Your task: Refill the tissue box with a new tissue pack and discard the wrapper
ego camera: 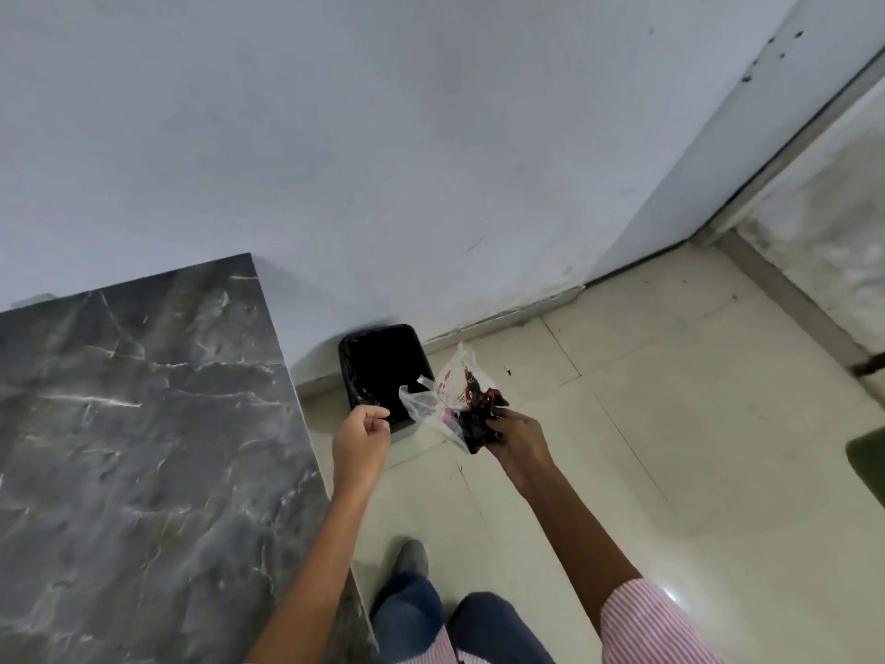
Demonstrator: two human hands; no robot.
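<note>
Above the tiled floor (646, 424), beside the wall (383, 160): two bare hands and a crumpled wrapper near a black bin.

Largest is the pale wall, meeting the floor just behind the bin; the dark marbled desk (134, 448) fills the lower left, its right edge running down past the left forearm, its far right corner near the wall. Open floor spreads to the right of the arms, with nothing on it close by. The black-lined bin (378, 371) stands on the floor between the desk's right edge and the wrapper, its mouth open. The right hand (519, 438) is clamped on the clear, red-and-black wrapper (459, 400), held just right of the bin's rim. The left hand (361, 436) is loosely curled, fingers together, holding nothing, over the bin's near edge.
</note>
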